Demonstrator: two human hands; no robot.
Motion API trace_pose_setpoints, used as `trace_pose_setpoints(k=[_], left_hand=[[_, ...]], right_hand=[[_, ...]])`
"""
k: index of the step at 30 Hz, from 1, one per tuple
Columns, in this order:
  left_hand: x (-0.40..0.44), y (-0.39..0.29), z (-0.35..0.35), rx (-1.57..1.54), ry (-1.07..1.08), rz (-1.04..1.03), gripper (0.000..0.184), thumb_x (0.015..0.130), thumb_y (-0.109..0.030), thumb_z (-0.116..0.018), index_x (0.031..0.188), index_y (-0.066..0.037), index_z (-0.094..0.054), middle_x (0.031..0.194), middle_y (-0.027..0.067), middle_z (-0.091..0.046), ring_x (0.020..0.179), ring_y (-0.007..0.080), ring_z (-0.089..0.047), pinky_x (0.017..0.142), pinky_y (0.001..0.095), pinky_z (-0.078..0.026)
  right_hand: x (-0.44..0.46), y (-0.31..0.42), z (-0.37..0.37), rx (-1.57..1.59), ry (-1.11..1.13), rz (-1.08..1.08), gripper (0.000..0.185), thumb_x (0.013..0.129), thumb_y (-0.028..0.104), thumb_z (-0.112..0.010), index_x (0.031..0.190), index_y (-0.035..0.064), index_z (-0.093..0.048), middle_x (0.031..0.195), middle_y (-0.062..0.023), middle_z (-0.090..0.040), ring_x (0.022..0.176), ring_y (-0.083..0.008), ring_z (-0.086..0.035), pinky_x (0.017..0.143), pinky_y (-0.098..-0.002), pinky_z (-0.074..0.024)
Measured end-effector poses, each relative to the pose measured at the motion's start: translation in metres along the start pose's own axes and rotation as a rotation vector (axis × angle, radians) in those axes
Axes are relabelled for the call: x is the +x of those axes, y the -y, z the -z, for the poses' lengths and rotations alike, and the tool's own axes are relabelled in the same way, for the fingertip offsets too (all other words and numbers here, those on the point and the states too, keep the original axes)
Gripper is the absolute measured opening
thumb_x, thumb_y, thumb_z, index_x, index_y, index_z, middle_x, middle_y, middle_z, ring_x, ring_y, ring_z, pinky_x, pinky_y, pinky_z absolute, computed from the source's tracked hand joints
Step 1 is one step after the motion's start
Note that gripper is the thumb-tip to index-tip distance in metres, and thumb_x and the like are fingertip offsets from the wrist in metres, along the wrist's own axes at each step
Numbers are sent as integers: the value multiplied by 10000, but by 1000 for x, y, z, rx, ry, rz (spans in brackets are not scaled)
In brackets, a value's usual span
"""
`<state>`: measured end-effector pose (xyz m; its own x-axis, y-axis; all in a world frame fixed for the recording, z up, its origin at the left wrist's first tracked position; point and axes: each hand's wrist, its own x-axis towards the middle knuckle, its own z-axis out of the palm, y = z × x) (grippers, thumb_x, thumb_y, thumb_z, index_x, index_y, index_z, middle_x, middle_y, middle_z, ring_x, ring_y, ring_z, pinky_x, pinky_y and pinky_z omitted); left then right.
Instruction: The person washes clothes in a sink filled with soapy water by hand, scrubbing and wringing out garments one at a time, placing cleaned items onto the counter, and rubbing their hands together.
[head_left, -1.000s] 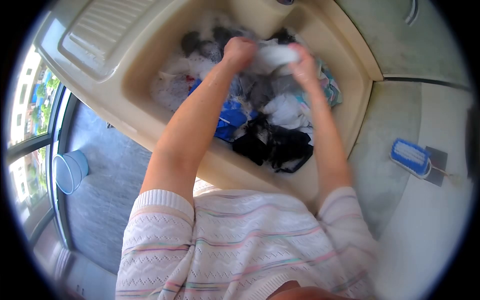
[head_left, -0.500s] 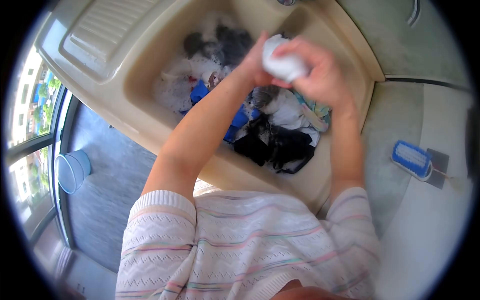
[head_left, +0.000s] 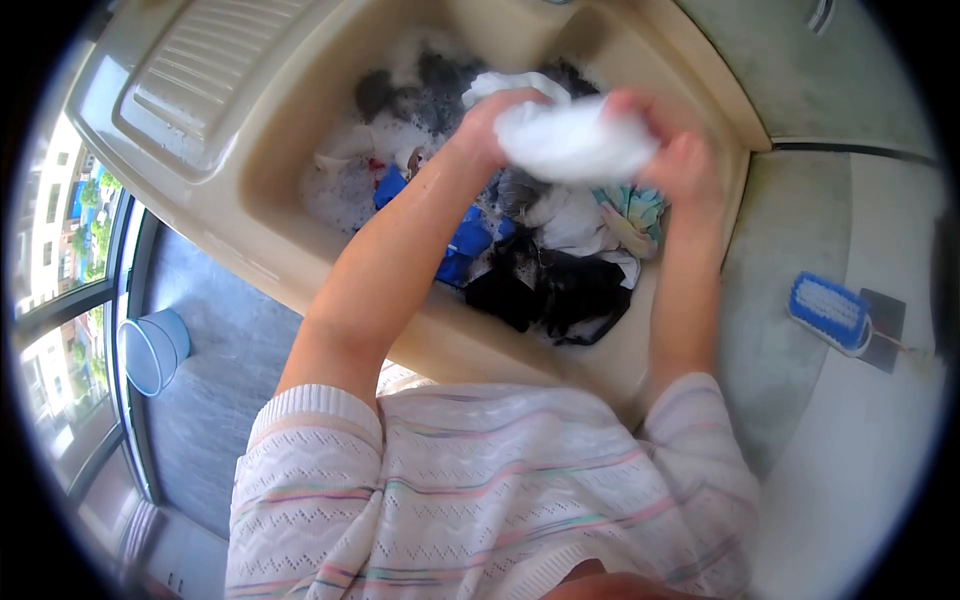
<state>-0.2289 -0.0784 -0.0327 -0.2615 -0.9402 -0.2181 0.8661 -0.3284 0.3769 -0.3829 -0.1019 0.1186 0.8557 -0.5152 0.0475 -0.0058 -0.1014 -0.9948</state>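
Above the sink a white cloth [head_left: 575, 138] is stretched between my two hands; its exact kind is smeared by motion. My left hand [head_left: 492, 125] is closed round its left part, with a loose end spreading out beyond the fingers. On the other end my right hand [head_left: 680, 155] grips, blurred. Below lie wet clothes in suds: a black garment [head_left: 550, 290], a blue garment [head_left: 465, 245], a whitish one [head_left: 570, 220] and a pastel patterned cloth [head_left: 632, 215]. Dark grey clothes [head_left: 440, 85] soak in foam at the back.
The beige sink [head_left: 275, 165] has a ribbed washboard [head_left: 215, 65] on its left. A blue and white scrub brush [head_left: 830, 313] hangs at the right. On the floor at the left, a light blue bucket [head_left: 155, 350] stands near the window [head_left: 70, 260].
My hands have moved apart, the right one to the right. The white cloth, bunched up between them before, is now drawn out longer.
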Motion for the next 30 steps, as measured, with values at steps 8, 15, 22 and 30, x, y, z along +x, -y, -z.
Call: trace_pose_setpoints(k=[8,15,22,30], left_hand=[[-7,4,-23,-439,64,-14,314,876,-188,-335,1094,-23,-491,1093,83,-543,990,218,-526,887,378,-389],[-11,5,-30,-414,72,-61,314,845,-156,-378,1127,-44,-460,1132,94,-508,1038,242,-490,899,384,-383],[-22,6,-62,-233,184,-42,519,730,-396,-630,1125,-102,-465,1115,43,-513,1009,175,-504,883,351,-396],[-10,13,-32,549,-95,-29,459,565,-151,-731,964,-32,-537,924,96,-588,795,186,-583,689,310,-474]], right_hand=[[37,-183,0,661,-449,194,392,877,291,-348,1142,19,-446,1101,-112,-519,1034,-232,-491,907,-358,-379],[38,-147,-39,1125,-377,220,741,721,661,-400,1236,128,-370,1200,-109,-431,1154,-291,-362,972,-441,-284],[34,-89,-4,1047,-440,144,318,796,368,-480,946,90,-521,967,-86,-511,898,-242,-483,796,-368,-401],[53,-109,18,165,-449,-321,148,676,105,-573,808,41,-552,719,-43,-555,617,-141,-537,567,-265,-448]])
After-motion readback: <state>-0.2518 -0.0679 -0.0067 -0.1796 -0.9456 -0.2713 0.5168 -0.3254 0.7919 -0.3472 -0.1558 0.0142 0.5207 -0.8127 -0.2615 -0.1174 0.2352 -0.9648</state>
